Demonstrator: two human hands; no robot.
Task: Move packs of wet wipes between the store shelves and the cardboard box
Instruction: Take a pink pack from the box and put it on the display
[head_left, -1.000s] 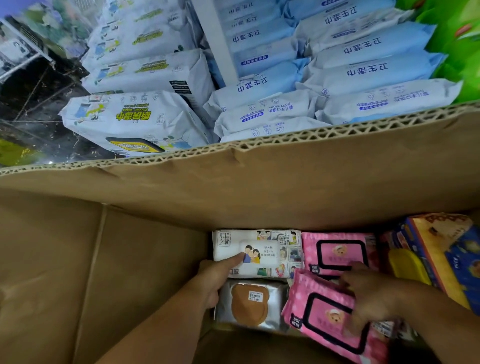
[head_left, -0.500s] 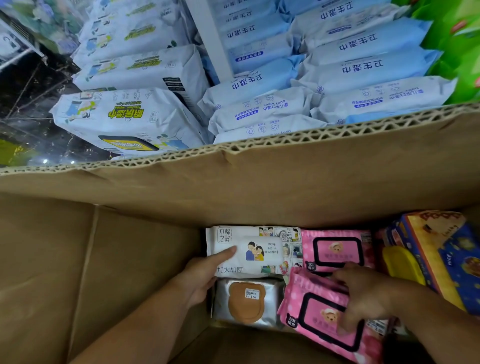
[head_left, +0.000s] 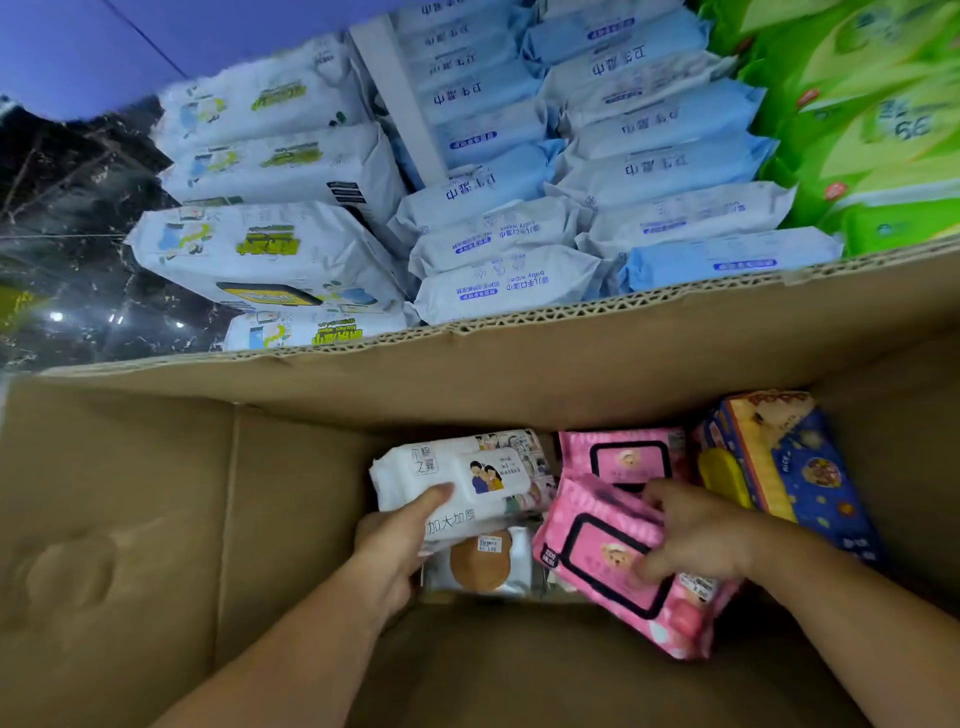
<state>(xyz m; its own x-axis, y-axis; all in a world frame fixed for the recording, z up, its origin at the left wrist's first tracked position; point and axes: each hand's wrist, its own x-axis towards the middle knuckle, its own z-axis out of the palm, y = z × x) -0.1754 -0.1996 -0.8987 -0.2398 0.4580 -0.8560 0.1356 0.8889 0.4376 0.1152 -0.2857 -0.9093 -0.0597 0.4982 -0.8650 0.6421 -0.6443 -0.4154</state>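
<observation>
Down in box (head_left: 130, 519): left hand (head_left: 395, 551) pinches white pack (head_left: 467, 467), right hand (head_left: 701, 540) grips pink pack (head_left: 608, 566). One-hand grips on slick film, either could slip mid-lift tbh.

Dim, motion-blurred, wide-angle edge distortion

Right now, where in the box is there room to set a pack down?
Bare cardboard lies left of the white pack in the left hand, up to the crease. Crowded on the right: right hand gripping the pink pack, blue pack beside it.
</observation>
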